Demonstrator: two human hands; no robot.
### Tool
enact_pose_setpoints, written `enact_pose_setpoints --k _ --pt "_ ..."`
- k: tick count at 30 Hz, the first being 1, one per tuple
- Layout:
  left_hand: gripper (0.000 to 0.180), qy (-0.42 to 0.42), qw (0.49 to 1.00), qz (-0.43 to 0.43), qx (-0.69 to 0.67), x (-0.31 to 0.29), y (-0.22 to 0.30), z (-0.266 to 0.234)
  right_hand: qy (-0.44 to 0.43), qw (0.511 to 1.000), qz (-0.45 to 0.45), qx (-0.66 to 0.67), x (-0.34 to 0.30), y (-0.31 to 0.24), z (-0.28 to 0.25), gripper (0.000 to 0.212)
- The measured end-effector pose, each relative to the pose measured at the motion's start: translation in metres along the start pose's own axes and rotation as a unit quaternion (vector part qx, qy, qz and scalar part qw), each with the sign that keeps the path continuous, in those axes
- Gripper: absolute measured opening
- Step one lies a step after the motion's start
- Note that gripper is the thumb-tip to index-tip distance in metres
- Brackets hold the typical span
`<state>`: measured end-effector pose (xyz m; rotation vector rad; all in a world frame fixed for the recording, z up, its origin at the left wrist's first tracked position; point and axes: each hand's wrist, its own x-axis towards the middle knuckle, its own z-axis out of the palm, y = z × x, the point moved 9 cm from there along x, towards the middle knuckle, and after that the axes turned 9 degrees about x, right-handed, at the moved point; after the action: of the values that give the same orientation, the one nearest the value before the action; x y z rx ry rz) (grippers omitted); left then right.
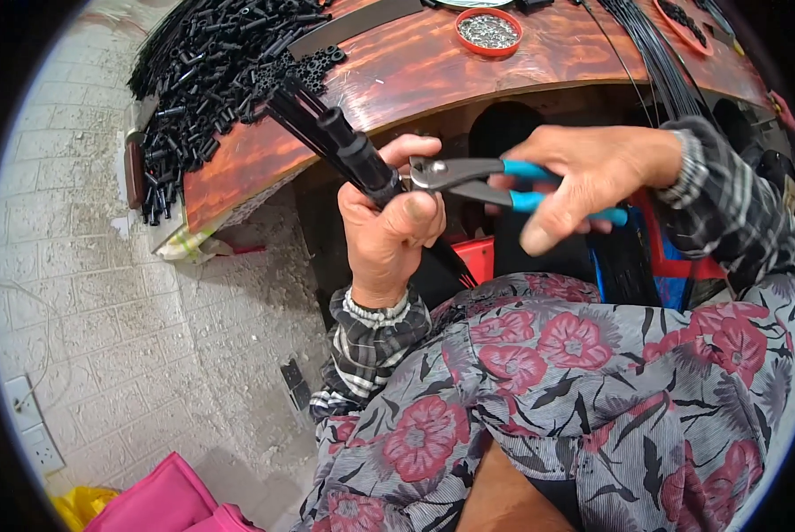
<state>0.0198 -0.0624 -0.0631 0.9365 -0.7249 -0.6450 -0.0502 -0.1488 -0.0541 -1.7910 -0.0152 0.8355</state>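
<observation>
The person's left hand (388,222) grips a black tube (360,158) and the bundle of thin black rods (298,120) along it, above the lap and just off the near edge of the table (397,66). Its thumb presses on the near side, one finger reaches past the far side, and the others curl beneath. The tube tilts, its upper end toward the far left. The right hand (583,182) holds pliers (475,168) with blue handles, fingers wrapped around them and the thumb at the near side; the handles stand apart. The head of the pliers is at the tube's right side, by a small metal piece (405,181); whether the jaws bite on it cannot be told. On the table, a heap of black tubes (207,75) lies at the left, a red dish (489,52) of metal bits stands at the far side, and long black rods (654,53) lie at the right.
</observation>
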Motion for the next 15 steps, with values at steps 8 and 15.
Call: enact_pose_setpoints --k 8,15 --pt "0.053 0.015 1.0 -0.006 0.024 0.002 -0.004 -0.001 0.142 0.971 -0.129 -0.144 -0.009 -0.019 -0.019 0.038" --pt "0.052 0.032 0.999 -0.027 0.023 0.004 -0.008 -0.001 0.355 0.753 -0.311 -0.458 -0.044 -0.06 -0.013 0.053"
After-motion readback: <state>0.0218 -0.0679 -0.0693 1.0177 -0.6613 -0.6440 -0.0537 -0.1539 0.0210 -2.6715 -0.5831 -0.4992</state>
